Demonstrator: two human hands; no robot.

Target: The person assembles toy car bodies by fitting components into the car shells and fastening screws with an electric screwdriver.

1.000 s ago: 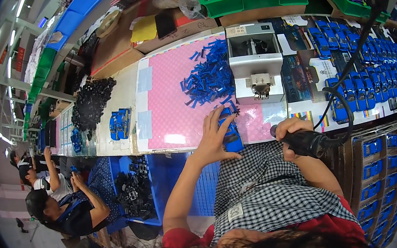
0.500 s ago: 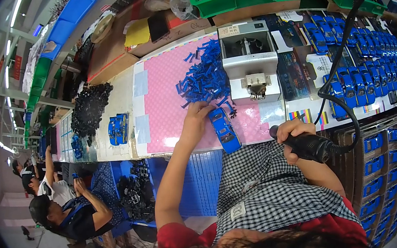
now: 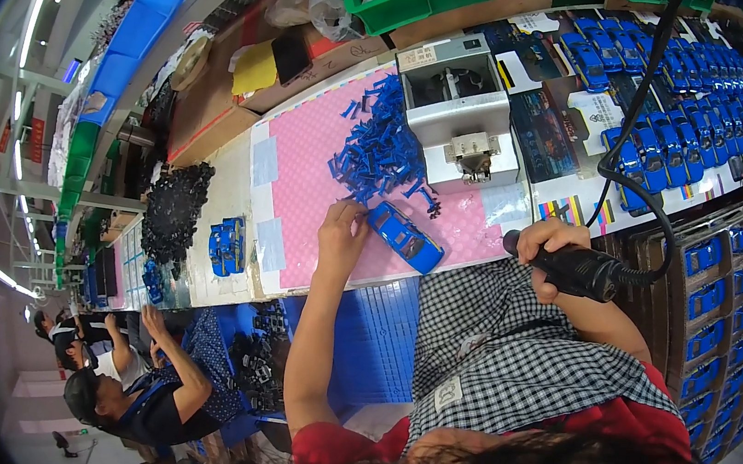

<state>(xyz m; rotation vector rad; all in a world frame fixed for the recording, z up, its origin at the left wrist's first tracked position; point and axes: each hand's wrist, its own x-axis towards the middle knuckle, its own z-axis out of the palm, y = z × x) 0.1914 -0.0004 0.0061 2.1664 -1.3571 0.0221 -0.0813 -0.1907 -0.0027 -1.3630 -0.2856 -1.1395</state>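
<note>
The right hand clamps the black tool; the left hand, closure not determinable, has the blue toy car at its right.

The bench carries a metal machine; left of the machine, blue pieces heaped on a pink mat; on its near side, one blue toy car; far left of it, heaped black pieces; right of it, rows of blue cars.
</note>
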